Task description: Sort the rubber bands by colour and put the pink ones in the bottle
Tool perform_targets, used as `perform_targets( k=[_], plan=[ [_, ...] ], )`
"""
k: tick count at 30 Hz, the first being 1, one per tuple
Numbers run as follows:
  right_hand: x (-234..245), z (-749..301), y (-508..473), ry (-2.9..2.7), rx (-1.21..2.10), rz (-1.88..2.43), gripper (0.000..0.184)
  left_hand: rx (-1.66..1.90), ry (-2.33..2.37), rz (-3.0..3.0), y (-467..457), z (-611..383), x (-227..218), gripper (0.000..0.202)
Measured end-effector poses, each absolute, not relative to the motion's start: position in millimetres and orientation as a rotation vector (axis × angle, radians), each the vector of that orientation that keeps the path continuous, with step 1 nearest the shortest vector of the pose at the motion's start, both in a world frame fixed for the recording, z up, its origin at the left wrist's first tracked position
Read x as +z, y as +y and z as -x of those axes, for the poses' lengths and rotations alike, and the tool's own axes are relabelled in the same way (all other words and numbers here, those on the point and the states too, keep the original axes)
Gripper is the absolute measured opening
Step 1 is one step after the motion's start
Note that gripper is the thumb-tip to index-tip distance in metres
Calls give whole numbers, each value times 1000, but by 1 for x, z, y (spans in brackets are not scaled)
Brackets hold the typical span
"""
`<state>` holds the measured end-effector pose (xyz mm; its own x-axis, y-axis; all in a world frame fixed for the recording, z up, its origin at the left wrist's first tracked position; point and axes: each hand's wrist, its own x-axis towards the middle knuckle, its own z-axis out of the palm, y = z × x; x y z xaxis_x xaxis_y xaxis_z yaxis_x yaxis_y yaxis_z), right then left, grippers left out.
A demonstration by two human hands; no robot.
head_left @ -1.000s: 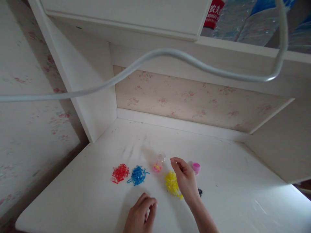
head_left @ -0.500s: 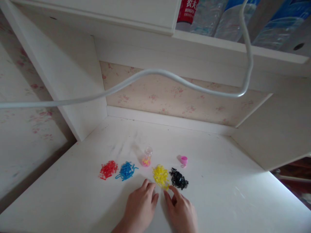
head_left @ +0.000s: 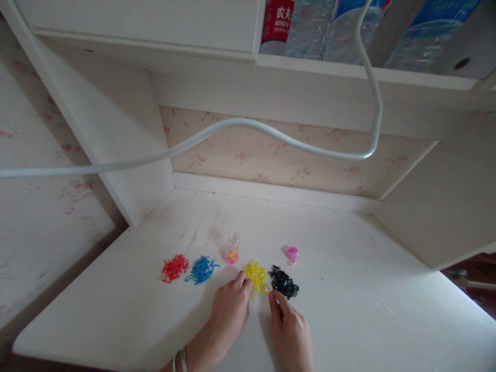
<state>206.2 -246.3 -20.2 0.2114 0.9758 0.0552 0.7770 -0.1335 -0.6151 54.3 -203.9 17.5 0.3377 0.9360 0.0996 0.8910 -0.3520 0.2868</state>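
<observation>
A loose pile of small yellow rubber bands lies in front of my hands. My left hand has its fingers drawn together at the pile's left edge; what is between them, if anything, is hidden. At the lower right of the pile, my right hand pinches a yellow rubber band between thumb and forefinger. Black rubber bands are heaped just beyond the right fingertips. Behind the yellow pile stands a small clear bottle, uncapped, with some yellow bands and pink at its bottom.
Blue rubber bands and red rubber bands form two piles to the left. A pink cap rests behind the black heap. A white cable crosses above the white desk. Bottles stand on the shelf overhead.
My left hand has moved forward onto the yellow pile, and its fingers have come together. The right thumb and forefinger have closed in a pinch. The camera view has shifted slightly.
</observation>
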Motion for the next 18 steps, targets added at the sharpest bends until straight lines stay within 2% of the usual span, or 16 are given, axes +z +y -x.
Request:
perform_targets(
  k=[11,18],
  plan=[
    [-25,-212,-246,-1416,625,1779,45,332,1466,-2458,-220,-57,26,18],
    [-26,-213,-247,-1303,673,1763,43,339,1507,-2466,-216,-56,22,26]
  ],
)
